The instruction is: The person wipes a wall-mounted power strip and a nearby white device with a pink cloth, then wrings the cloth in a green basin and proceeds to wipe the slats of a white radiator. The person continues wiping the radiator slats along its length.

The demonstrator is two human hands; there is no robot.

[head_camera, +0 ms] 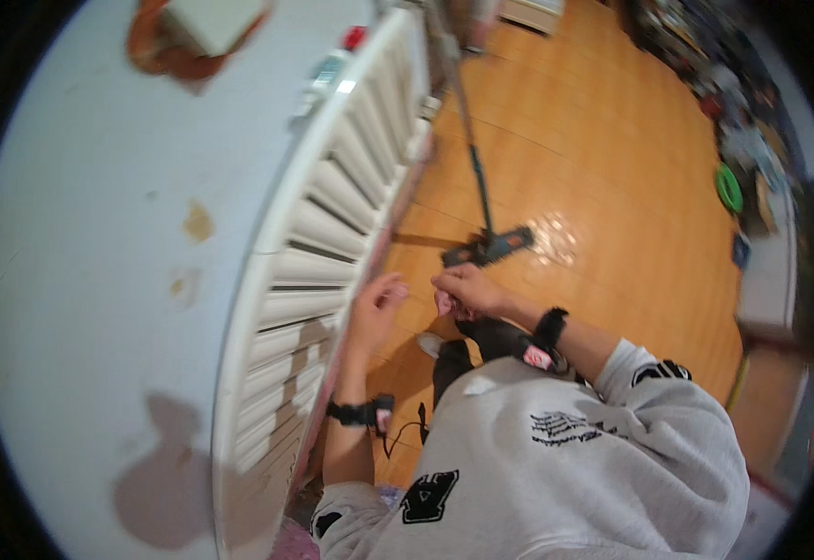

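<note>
Close beside the front of a white slatted radiator, my left hand is raised with its fingers bent and apart, holding nothing that shows. My right hand is closed around a small pink and dark item, perhaps a cloth or wrapper; its kind is not clear. Beyond the right hand, the dark head of a floor mop or sweeper rests on the tiled floor, its long pole leaning up towards the radiator's far end. Black straps are around both wrists.
A bottle with a red cap stands on the radiator's far top, against the pale wall. A dark cable hangs near my left wrist. Along the right side lie a green ring and a cluttered heap of mixed items. Orange tiles cover the floor.
</note>
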